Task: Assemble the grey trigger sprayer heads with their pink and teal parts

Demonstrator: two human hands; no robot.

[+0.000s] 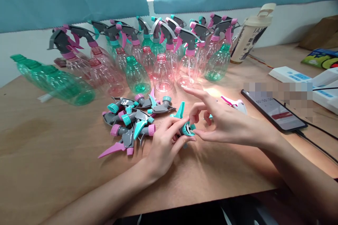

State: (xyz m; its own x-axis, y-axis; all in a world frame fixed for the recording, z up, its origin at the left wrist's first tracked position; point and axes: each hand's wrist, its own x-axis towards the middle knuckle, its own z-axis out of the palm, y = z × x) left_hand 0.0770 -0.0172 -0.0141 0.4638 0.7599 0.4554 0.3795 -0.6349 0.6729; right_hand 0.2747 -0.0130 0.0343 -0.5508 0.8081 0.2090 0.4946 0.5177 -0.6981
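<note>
My left hand (165,144) is closed around a grey spray trigger head (188,129) with a teal collar and teal trigger. The collar's open end faces my right hand (219,119). That hand's thumb and a bent finger meet the collar's rim from either side, while its index finger stretches out above. Left of my hands lies a loose pile of spray trigger heads (129,137), grey with pink or teal collars and triggers. Partly hidden behind my right hand, a white and pink piece (239,105) rests on the table.
Several clear pink and green bottles (163,74) stand at the back, many topped with spray heads. Green bottles (60,81) lie at the left. A phone (277,110), a white power strip (293,77), cables and a tumbler (249,38) are on the right.
</note>
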